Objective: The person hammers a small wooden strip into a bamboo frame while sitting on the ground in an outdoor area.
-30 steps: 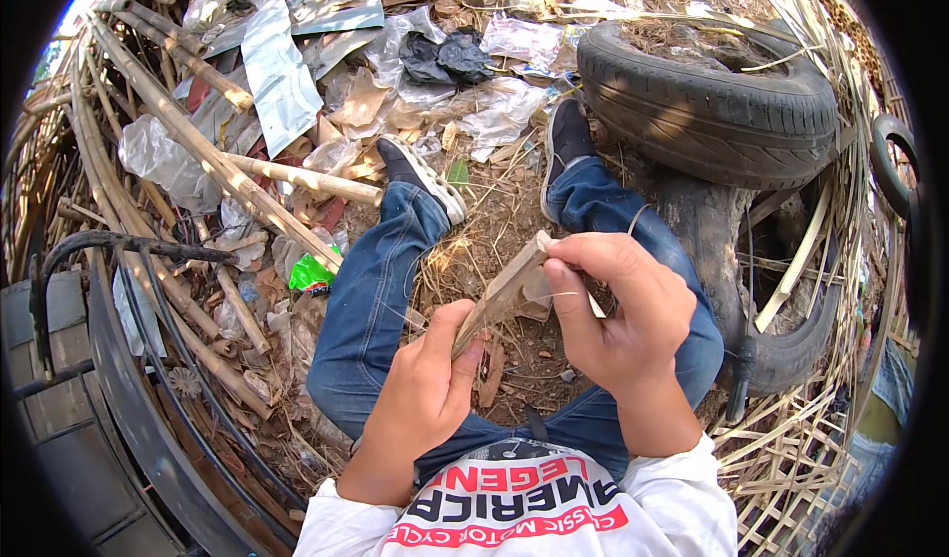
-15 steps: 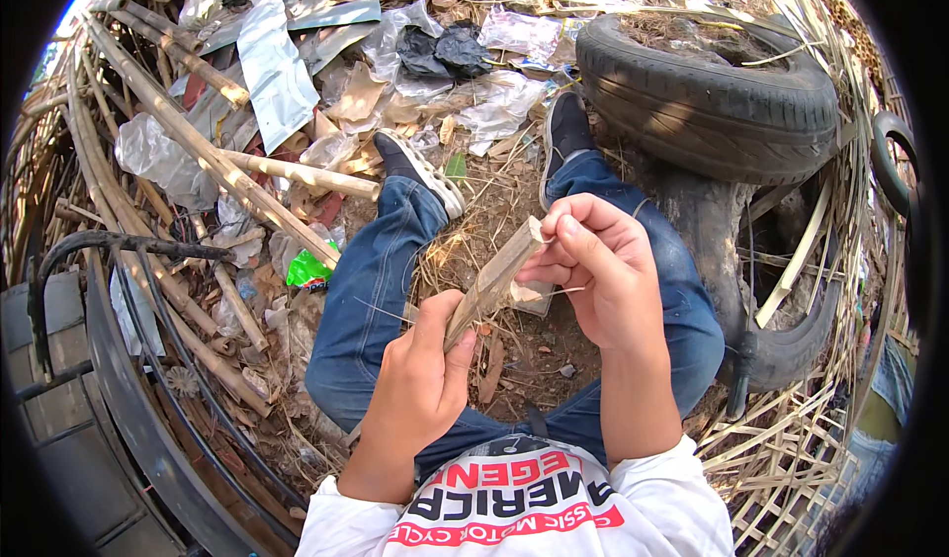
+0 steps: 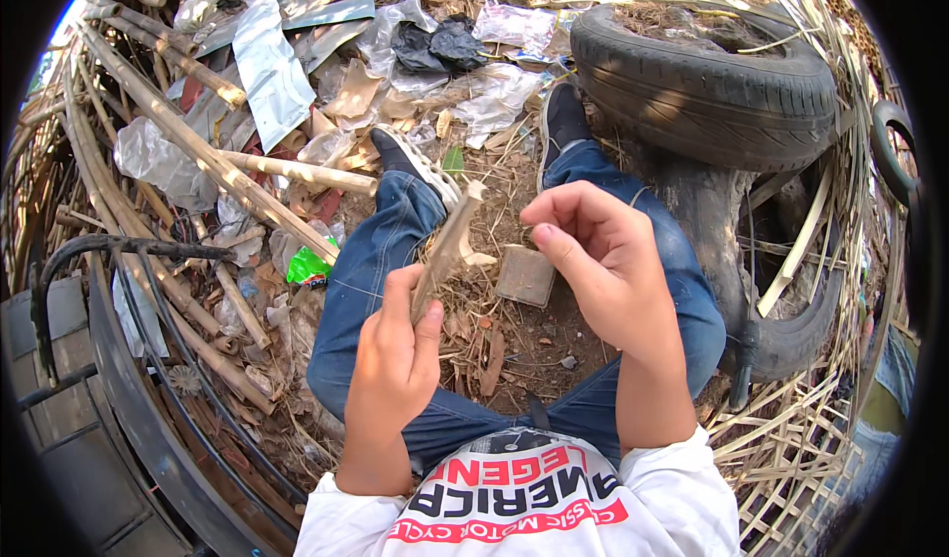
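Observation:
My left hand [image 3: 390, 354] is closed round the lower end of a short split piece of bamboo [image 3: 447, 246], which tilts up and away from me. Just right of the bamboo, my right hand [image 3: 603, 260] is raised with its fingers loosely curled. Its thumb and forefinger are a little apart, and I see nothing between them. On the dirt between my legs lies a squarish wooden block [image 3: 526, 276], below and beyond my hands, with chips and dry leaves around it.
An old tyre [image 3: 707, 97] rests on a stump [image 3: 697, 211] at the right. Long bamboo poles [image 3: 208, 157] and plastic litter [image 3: 272, 73] cover the left and far ground. A black metal frame [image 3: 148, 379] stands near left; a woven bamboo lattice [image 3: 781, 448] lies near right.
My right hand has let go of the bamboo's far end and is apart from it. My left hand has moved left with the bamboo, turning it more upright. The wooden block shows more fully.

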`<state>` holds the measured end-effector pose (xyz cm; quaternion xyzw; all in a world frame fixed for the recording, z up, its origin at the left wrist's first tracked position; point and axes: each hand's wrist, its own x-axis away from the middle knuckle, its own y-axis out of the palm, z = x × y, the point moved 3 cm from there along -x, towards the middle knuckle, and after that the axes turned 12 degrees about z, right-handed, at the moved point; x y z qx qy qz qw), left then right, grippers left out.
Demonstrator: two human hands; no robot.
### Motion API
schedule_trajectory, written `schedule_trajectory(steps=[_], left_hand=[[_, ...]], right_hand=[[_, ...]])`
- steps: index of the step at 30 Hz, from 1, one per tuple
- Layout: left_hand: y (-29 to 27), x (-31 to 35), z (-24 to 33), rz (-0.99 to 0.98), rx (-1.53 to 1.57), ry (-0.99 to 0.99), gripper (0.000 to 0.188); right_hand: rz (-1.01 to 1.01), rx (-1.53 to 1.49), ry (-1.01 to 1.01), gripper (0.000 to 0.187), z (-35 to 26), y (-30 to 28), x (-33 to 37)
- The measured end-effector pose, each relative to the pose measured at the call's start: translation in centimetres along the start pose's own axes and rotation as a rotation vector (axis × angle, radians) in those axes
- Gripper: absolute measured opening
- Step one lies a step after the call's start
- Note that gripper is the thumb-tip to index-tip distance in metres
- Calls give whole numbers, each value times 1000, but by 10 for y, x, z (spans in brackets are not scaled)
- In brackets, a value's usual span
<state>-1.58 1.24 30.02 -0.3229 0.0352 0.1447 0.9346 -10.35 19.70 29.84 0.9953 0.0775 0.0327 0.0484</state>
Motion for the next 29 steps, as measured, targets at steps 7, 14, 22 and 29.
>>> schedule_trajectory(steps=[7,14,22,29], left_hand=[[-34,7,-51,104,264,-366,23],[-35,20,-64,118,215,-386,31],[-6,28,-61,-78,185,-293,48],[2,22,-46,-186,157,-277,50]], right_hand=[[192,203,-67,18,41,-79,26],[381,392,70,17,74,-135,91],[799,330,-205,9,63,-185,144],[803,67,211,19,188,-230,194]])
